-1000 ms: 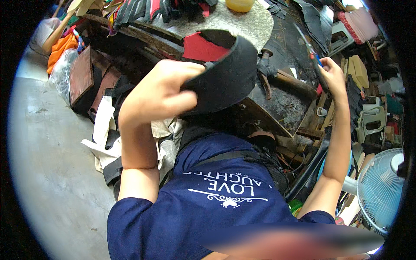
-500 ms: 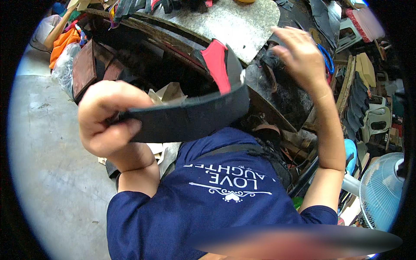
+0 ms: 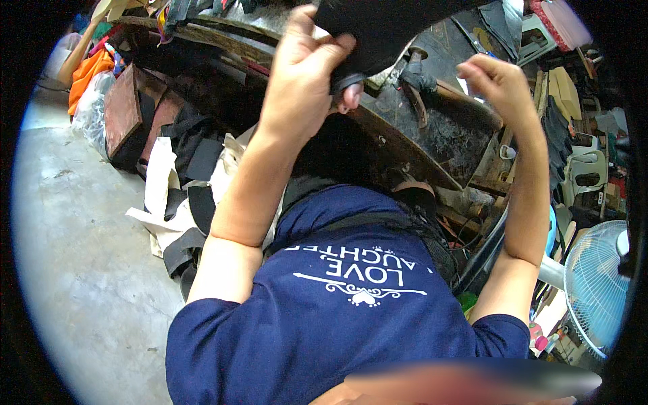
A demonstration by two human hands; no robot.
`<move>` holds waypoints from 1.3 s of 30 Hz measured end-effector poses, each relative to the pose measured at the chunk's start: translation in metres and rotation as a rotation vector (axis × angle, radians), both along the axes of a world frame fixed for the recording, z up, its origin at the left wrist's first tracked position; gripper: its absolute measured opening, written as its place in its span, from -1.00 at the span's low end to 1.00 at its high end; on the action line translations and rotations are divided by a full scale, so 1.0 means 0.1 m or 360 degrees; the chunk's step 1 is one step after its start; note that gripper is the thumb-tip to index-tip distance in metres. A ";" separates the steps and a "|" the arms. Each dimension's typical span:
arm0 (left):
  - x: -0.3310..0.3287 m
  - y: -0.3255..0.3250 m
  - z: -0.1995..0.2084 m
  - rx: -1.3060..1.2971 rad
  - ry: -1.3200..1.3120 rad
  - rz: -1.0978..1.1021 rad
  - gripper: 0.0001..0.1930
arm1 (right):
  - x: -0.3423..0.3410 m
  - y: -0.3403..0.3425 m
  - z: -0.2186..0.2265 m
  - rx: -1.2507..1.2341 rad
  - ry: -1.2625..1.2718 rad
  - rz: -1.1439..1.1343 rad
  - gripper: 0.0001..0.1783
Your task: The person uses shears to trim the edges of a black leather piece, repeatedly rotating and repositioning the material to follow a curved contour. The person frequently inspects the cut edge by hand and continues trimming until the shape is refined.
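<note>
My left hand point(image 3: 304, 77) is raised over the bench edge, its thumb and fingers closed on a wide black flexible band point(image 3: 385, 34). The band stretches up and right past the top of the picture, so its far end is cut off. To the right, apart from the band, my right hand point(image 3: 499, 84) hangs over the bench with its fingers curled inward; blur hides whether a small thing is in them. Below the band, a hammer-like tool point(image 3: 417, 84) with dark wrapping rests on the dark bench top point(image 3: 449, 128). A blue-handled tool point(image 3: 482, 48) lies just beyond my right fingertips.
White and black scraps point(image 3: 179, 219) are heaped on the floor point(image 3: 88, 236) by my left side. Behind them stand a reddish-brown box point(image 3: 125, 111) and a clear plastic bag point(image 3: 94, 115). A fan point(image 3: 597, 287) and a pale plastic chair point(image 3: 586, 179) are at right.
My left hand has gone up and right with the black band, which has swung toward the top. Its red part is out of sight. My right hand has shifted slightly right and down, fingers now curled.
</note>
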State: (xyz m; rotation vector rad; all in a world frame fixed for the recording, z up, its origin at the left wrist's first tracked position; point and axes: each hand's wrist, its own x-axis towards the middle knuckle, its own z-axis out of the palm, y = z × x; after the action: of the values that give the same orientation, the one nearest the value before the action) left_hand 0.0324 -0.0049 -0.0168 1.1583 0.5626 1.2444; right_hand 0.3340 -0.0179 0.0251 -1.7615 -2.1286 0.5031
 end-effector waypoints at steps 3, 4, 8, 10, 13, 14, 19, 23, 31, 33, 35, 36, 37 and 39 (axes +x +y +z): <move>0.14 -0.02 -0.21 -0.0446 -0.0124 -0.0229 -0.70 | 0.65 0.19 -0.20 0.0215 -0.0563 -0.0444 -0.68; 0.14 -0.04 -0.26 -0.0378 -0.0240 -0.0278 -0.68 | 0.82 0.21 -0.29 0.0198 -0.0690 -0.0422 -0.62; 0.08 -0.12 -0.36 -0.0412 -0.0245 -0.0282 -0.57 | 1.28 0.25 -0.53 0.0109 -0.0659 -0.0464 -0.50; 0.06 -0.12 -0.35 -0.0406 -0.0176 -0.0324 -0.54 | 1.37 0.31 -0.52 -0.0081 -0.0623 -0.0515 -0.49; 0.06 -0.14 -0.29 -0.0444 -0.0066 -0.0352 -0.57 | 1.37 0.41 -0.42 -0.0257 -0.0458 -0.0584 -0.50; 0.06 -0.14 -0.28 -0.0465 -0.0038 -0.0369 -0.58 | 1.34 0.38 -0.37 -0.0204 -0.0329 -0.0624 -0.51; 0.10 -0.16 -0.29 -0.0493 -0.0036 -0.0334 -0.68 | 0.86 -0.23 -0.14 -0.0226 0.0741 -0.0534 -0.66; 0.15 -0.12 -0.30 -0.0484 -0.0146 -0.0365 -0.73 | 0.18 -0.80 -0.05 -0.0546 0.1075 -0.0228 -0.46; 0.24 -0.18 -0.26 -0.0267 -0.0103 -0.0235 -0.74 | -0.40 -1.23 -0.04 -0.1183 0.1229 -0.0218 0.03; 0.26 -0.20 -0.25 -0.0278 -0.0147 -0.0264 -0.73 | -0.41 -1.25 -0.07 -0.1153 0.1179 -0.0221 0.03; 0.28 -0.20 -0.25 -0.0287 -0.0177 -0.0273 -0.73 | -0.42 -1.25 -0.09 -0.1144 0.1158 -0.0240 0.03; 0.28 -0.20 -0.24 -0.0296 -0.0182 -0.0265 -0.73 | -0.44 -1.25 -0.10 -0.1161 0.1154 -0.0265 0.04; 0.29 -0.19 -0.24 -0.0301 -0.0186 -0.0255 -0.73 | -0.45 -1.25 -0.10 -0.1172 0.1149 -0.0279 0.05; 0.28 -0.19 -0.21 -0.0312 -0.0247 -0.0280 -0.74 | -0.47 -1.25 -0.11 -0.1132 0.1221 -0.0275 0.03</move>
State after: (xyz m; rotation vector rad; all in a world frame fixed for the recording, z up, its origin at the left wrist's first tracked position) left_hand 0.0604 -0.0238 -0.0381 0.9184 0.4457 1.0912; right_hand 0.2865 -0.1430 0.0139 -1.6221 -1.3078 1.7100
